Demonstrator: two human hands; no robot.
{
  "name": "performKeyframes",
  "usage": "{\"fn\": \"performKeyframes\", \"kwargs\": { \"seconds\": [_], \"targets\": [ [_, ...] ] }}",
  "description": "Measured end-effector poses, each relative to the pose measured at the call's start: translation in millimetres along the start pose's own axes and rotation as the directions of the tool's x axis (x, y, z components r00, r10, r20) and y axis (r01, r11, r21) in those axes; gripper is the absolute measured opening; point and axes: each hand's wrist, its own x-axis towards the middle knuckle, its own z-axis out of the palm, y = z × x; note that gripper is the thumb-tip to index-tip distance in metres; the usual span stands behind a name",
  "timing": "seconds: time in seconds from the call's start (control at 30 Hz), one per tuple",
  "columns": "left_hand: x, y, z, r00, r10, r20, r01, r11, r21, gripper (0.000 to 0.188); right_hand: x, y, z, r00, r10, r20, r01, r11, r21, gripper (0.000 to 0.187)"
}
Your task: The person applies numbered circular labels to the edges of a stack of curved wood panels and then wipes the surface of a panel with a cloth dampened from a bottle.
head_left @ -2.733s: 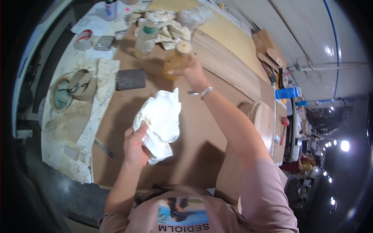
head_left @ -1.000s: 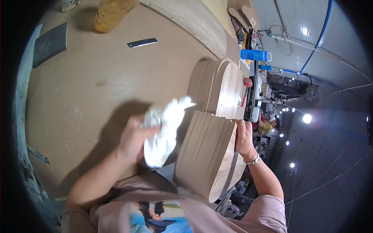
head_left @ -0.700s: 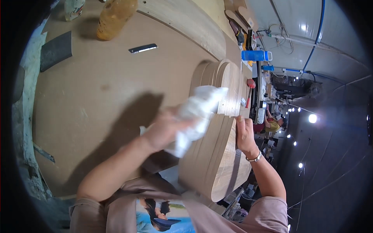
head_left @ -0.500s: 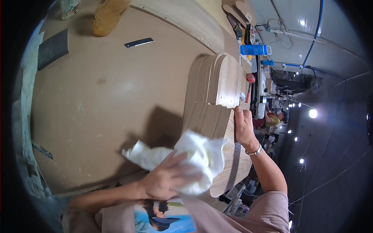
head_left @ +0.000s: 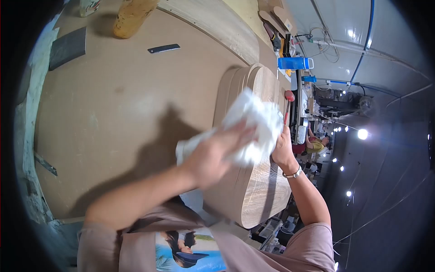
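Note:
Bunched in my left hand [head_left: 210, 158] is a white cloth [head_left: 256, 129], blurred by motion, pressed against or passing just over a stack of wooden boards [head_left: 265, 192]. The boards have rounded ends, a stepped notch midway and a pale wood-grain face. Cloth and hand hide most of the notch. On the far right side of the stack, my right hand [head_left: 283, 149] grips the edge of the outermost board, its thumb up and its other fingers partly hidden. A wristwatch [head_left: 293, 172] is on that wrist.
On the brown table [head_left: 122, 113] lie a dark flat blade [head_left: 164, 48], a dark grey sheet [head_left: 68, 48] and a narrow strip [head_left: 45, 163]. An amber bottle [head_left: 132, 18] stands at the back. Beyond the boards are a red mallet [head_left: 289, 96] and a blue bottle [head_left: 292, 63]. Another person [head_left: 317, 144] is far right.
My left hand has carried the cloth up and to the right, from the near part of the stack to its notch. My right hand still grips the board's edge.

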Motion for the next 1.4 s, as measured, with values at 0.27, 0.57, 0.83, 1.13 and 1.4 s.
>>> {"fn": "performKeyframes", "kwargs": {
  "seconds": [0.27, 0.57, 0.83, 1.13, 1.4],
  "targets": [
    [-96, 30, 6, 0.987, 0.129, 0.098, -0.134, 0.990, 0.049, 0.055, 2, 1, -5, 0.998, 0.069, -0.002, -0.069, 0.992, -0.109, 0.059],
    [-46, 16, 10, 0.986, 0.164, 0.012, -0.164, 0.970, 0.182, 0.052, 1, -6, -5, 0.996, -0.075, 0.048, 0.077, 0.996, -0.046, 0.057],
    [-75, 20, -45, 0.834, -0.541, -0.109, 0.446, 0.777, -0.443, 0.038, 2, -7, -15, 0.994, 0.106, 0.039, -0.096, 0.976, -0.196, 0.061],
    [-193, 27, 22, 0.989, -0.129, 0.076, 0.138, 0.984, -0.115, 0.036, 4, -9, -5, 0.996, 0.014, -0.088, -0.030, 0.982, -0.187, 0.059],
    [-122, 33, 8, 0.925, -0.205, -0.320, 0.140, 0.966, -0.217, 0.061, 6, -10, 3, 0.997, 0.009, -0.082, -0.022, 0.987, -0.161, 0.058]
  ]
}}
